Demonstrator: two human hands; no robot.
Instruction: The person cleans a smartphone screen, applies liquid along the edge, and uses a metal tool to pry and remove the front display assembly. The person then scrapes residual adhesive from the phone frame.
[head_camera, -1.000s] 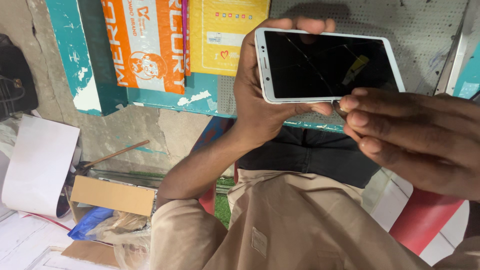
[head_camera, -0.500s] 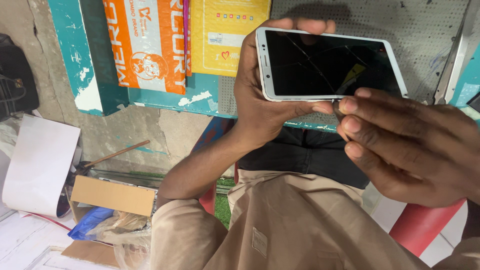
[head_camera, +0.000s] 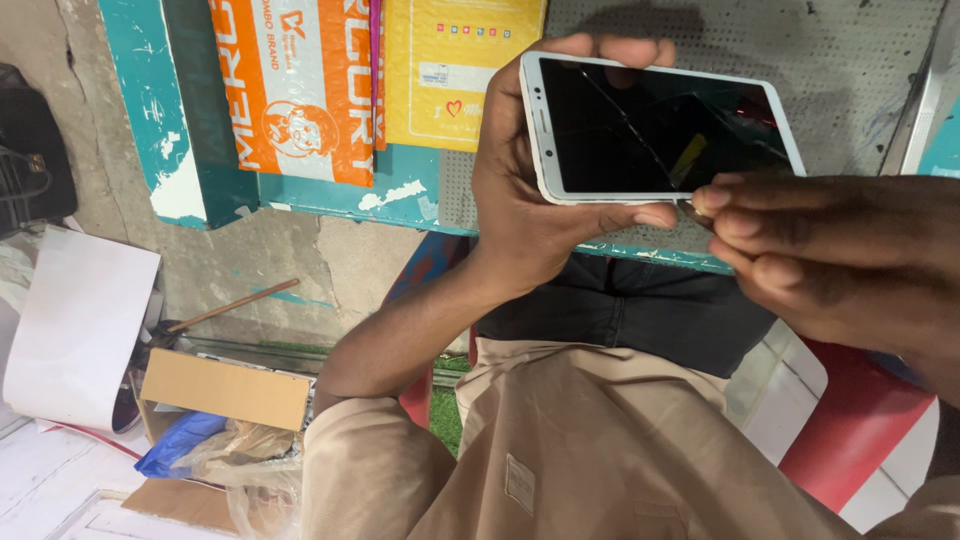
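- The left hand (head_camera: 530, 215) is closed around a white smartphone (head_camera: 655, 125), thumb along its near long edge and fingertips curled over the far edge.
- The smartphone is held above the bench (head_camera: 860, 70), its dark screen facing up and cracked across the glass.
- The right hand (head_camera: 840, 260) has its fingers pinched together at the phone's near edge; whether they hold a small tool cannot be told.
- An orange package (head_camera: 295, 85) and a yellow package (head_camera: 455, 65) lie on the bench, left of the phone.
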